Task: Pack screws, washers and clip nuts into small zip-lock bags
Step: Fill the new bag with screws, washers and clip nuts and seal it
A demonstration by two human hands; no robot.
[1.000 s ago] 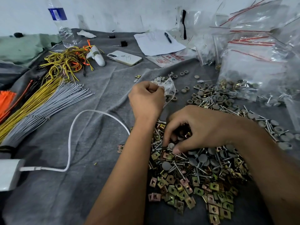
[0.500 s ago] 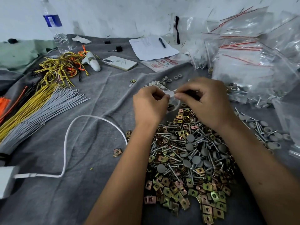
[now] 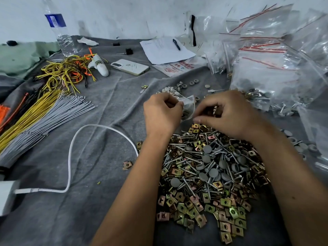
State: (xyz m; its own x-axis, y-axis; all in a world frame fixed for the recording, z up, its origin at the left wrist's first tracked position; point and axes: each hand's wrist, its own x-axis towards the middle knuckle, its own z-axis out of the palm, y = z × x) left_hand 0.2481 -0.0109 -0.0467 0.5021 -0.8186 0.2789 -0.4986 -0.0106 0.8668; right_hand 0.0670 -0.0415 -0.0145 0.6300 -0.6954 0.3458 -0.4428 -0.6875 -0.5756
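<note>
My left hand [image 3: 162, 112] pinches a small clear zip-lock bag [image 3: 188, 107] by its top edge, just above the parts pile. Beside it, my right hand [image 3: 225, 113] has its fingers curled around a few brass clip nuts [image 3: 215, 110] at the bag's mouth. Below both hands lies a big heap of silver screws [image 3: 193, 173], grey round washers [image 3: 207, 149] and brass clip nuts [image 3: 225, 210] on the grey cloth [image 3: 99, 201]. The bag's contents are partly hidden by my fingers.
Filled and empty zip-lock bags [image 3: 276, 64] pile up at the right. Loose grey washers [image 3: 186, 85] lie beyond my hands. A white cable [image 3: 71, 157], wire bundles [image 3: 35, 118], a phone [image 3: 130, 66], a water bottle [image 3: 60, 34] and a paper with a pen [image 3: 165, 49] fill the left and back.
My right hand rose from the pile and came up to the bag held by my left hand. It now sits a little lower and closer to the bag's mouth than half a second ago.
</note>
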